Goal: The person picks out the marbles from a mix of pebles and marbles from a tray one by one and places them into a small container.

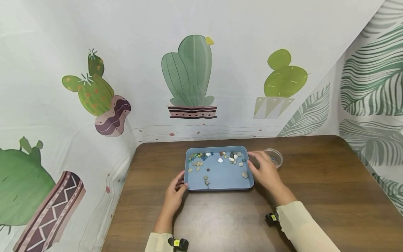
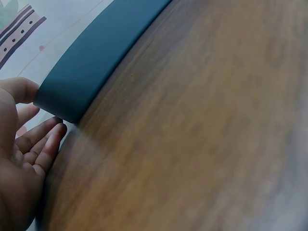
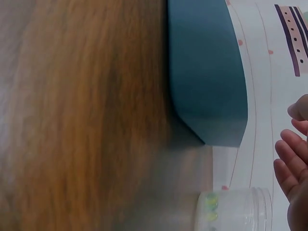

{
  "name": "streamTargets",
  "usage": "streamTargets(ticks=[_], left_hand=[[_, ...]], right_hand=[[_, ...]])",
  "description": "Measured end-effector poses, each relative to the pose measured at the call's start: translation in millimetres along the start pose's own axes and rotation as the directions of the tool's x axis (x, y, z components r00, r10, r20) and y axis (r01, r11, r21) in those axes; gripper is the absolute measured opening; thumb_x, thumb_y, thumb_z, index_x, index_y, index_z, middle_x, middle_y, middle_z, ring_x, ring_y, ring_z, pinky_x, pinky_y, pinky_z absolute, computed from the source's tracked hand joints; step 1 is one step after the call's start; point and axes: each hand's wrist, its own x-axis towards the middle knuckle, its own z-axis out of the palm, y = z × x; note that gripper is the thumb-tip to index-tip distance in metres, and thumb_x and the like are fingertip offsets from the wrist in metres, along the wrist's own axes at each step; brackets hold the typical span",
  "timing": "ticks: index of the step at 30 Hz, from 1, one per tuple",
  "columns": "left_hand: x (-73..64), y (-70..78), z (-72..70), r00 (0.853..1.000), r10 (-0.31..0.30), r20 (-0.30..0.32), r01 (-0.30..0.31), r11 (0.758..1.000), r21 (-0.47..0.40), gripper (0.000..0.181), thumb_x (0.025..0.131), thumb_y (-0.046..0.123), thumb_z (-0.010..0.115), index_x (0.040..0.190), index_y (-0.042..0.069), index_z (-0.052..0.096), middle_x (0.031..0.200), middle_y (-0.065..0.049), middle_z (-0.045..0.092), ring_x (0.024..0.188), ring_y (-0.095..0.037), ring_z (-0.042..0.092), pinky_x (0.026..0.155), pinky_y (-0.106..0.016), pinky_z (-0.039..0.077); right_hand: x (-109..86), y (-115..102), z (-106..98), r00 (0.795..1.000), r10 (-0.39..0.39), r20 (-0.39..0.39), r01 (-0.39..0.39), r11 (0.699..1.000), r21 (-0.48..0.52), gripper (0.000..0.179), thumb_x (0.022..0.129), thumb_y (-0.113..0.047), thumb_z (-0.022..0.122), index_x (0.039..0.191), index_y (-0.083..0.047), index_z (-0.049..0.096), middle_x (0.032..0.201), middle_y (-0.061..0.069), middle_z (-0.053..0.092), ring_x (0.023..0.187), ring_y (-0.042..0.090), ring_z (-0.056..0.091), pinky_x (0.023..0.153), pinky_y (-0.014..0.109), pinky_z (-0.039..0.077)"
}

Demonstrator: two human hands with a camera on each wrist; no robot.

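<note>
A blue rectangular tray (image 1: 223, 179) lies on the table, with small pebbles and glass beads spread inside it. At its front left corner is my left hand (image 1: 175, 193), the thumb touching the rim and the loosely bent fingers lying beside the left wall. My right hand (image 1: 266, 170) hovers by the tray's right side, thumb and fingers spread near the rim. A gap separates this hand from the tray in the right wrist view. Just behind it stands a clear round tub (image 1: 278, 154) with a few beads in it, partly hidden by the hand.
Brown wooden table (image 1: 318, 182) extends on both sides of the tray and in front of it. A white cloth (image 1: 239, 70) printed with cacti and leaves hangs behind the table. Each wrist wears a small black camera (image 1: 178, 244).
</note>
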Motion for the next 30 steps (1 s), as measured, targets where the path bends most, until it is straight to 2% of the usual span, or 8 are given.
streamTargets(ticks=[7,17,22,25,30], left_hand=[[-0.2,0.1,0.3,1.000,-0.002,0.005,0.002,1.000,-0.007,0.050,0.093,0.006,0.060,0.141,0.010,0.049,0.133,-0.020,0.056,0.116,-0.034,0.055,0.092,-0.020,0.046],[-0.4,-1.1,0.0,1.000,-0.007,0.004,0.007,1.000,-0.002,0.050,0.093,0.007,0.060,0.141,0.011,0.049,0.133,-0.019,0.056,0.116,-0.031,0.055,0.092,-0.020,0.046],[0.7,-3.7,0.2,1.000,-0.014,0.005,0.014,1.000,0.015,0.050,0.093,0.008,0.060,0.142,0.013,0.049,0.133,-0.017,0.056,0.115,-0.029,0.056,0.092,-0.019,0.045],[4.9,-15.3,2.1,1.000,-0.016,-0.011,0.016,1.000,0.011,0.050,0.093,0.008,0.061,0.141,0.014,0.050,0.133,-0.017,0.057,0.115,-0.029,0.056,0.092,-0.019,0.045],[11.4,-37.0,5.2,0.999,-0.012,-0.041,0.013,1.000,0.004,0.050,0.092,0.011,0.062,0.139,0.024,0.052,0.131,-0.010,0.058,0.114,-0.025,0.057,0.092,-0.020,0.045]], right_hand=[[4.2,-9,12,0.998,-0.048,0.038,0.047,0.999,0.024,0.033,0.084,-0.012,0.072,0.116,-0.008,0.066,0.111,0.007,0.065,0.105,0.026,0.061,0.091,0.045,0.048],[9.4,-24,28,0.988,-0.029,0.152,0.023,0.999,0.040,0.034,0.088,-0.018,0.068,0.121,-0.011,0.065,0.121,0.009,0.064,0.118,0.028,0.057,0.101,0.048,0.045],[13.9,-30,37,0.981,-0.040,0.188,0.035,0.999,0.031,0.036,0.088,-0.016,0.068,0.123,-0.010,0.063,0.122,0.010,0.063,0.117,0.028,0.059,0.100,0.047,0.047],[16.9,-33,42,0.979,-0.063,0.193,0.057,0.998,0.040,0.037,0.087,-0.014,0.069,0.124,-0.010,0.063,0.120,0.010,0.064,0.115,0.029,0.060,0.098,0.047,0.048],[22.7,-37,50,0.972,-0.081,0.220,0.070,0.996,0.058,0.038,0.089,-0.014,0.068,0.126,-0.011,0.062,0.120,0.009,0.063,0.115,0.028,0.060,0.100,0.045,0.048]])
